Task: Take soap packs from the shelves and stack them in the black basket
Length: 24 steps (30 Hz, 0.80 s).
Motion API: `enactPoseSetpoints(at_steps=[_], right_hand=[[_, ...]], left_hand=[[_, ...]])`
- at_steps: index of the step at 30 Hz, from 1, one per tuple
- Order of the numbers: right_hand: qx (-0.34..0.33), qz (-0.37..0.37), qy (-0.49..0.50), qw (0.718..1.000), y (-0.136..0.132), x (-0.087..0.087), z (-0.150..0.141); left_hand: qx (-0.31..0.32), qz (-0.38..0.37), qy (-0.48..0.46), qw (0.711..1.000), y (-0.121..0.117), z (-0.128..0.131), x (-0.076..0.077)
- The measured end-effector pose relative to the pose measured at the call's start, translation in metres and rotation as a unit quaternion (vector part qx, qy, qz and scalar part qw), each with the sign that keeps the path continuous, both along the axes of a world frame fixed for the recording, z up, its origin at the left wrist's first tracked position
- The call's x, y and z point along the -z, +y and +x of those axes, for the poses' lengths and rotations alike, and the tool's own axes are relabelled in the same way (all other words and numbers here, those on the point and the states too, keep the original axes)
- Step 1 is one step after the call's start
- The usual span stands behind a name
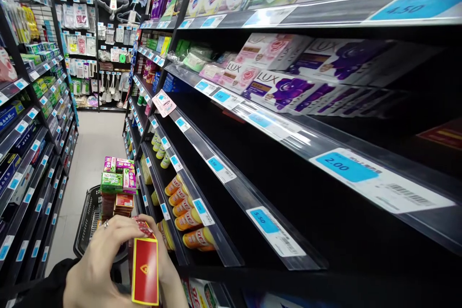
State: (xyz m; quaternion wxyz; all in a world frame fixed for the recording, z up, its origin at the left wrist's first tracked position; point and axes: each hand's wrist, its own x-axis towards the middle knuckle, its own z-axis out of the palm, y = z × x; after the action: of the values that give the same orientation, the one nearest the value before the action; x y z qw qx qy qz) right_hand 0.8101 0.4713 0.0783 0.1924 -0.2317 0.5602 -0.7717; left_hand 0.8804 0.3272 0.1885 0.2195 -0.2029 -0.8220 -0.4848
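My left hand (97,257), with a ring on one finger, curls around the left and top of a red box (145,269) with a yellow border and a small yellow emblem. From the right, my right hand (166,264) presses against the same box, its fingers partly hidden behind it. More red boxes may lie under my fingers; I cannot tell. Just beyond my hands, a black basket (83,224) holds a stack of red-brown boxes (123,202). On top of that stack sit several green and pink boxes (111,180).
To the right, shelf rails (224,163) with price tags run close past my hands. Orange bottles (189,219) lie on a lower shelf, soap boxes (277,87) higher up. Stocked shelves (39,125) line the left. A tiled aisle floor (99,139) leads to hanging goods (111,82).
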Motion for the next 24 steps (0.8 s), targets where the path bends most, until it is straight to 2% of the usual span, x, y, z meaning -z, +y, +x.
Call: enactPoseSetpoints(at_steps=[3, 6, 9, 13, 17, 19, 22, 24], right_hand=[[-0.002, -0.022, 0.036, 0.999, 0.012, -0.01, -0.001], [0.03, -0.044, 0.058, 0.997, 0.026, -0.026, -0.002], [0.046, -0.027, 0.083, 0.995, 0.035, -0.041, 0.001], [0.103, 0.07, 0.152, 0.981, 0.031, -0.06, 0.017], [0.143, 0.228, 0.187, 0.945, 0.014, -0.086, 0.039], [0.146, 0.272, 0.18, 0.934, 0.007, -0.097, 0.046], [0.143, 0.279, 0.183, 0.932, 0.007, -0.098, 0.048], [0.14, 0.269, 0.195, 0.933, 0.016, -0.084, 0.044]], left_hand=[[0.017, 0.017, -0.019, 1.0, -0.014, -0.002, 0.005], [0.034, 0.037, -0.077, 0.996, -0.031, -0.005, 0.013], [0.061, 0.081, -0.14, 0.985, -0.04, -0.009, 0.024], [0.068, 0.161, -0.194, 0.965, -0.039, -0.017, 0.045], [0.109, 0.254, -0.279, 0.92, -0.036, -0.024, 0.069], [0.119, 0.28, -0.302, 0.903, -0.035, -0.026, 0.075], [0.118, 0.29, -0.305, 0.899, -0.036, -0.027, 0.073], [0.117, 0.278, -0.299, 0.905, -0.037, -0.025, 0.068]])
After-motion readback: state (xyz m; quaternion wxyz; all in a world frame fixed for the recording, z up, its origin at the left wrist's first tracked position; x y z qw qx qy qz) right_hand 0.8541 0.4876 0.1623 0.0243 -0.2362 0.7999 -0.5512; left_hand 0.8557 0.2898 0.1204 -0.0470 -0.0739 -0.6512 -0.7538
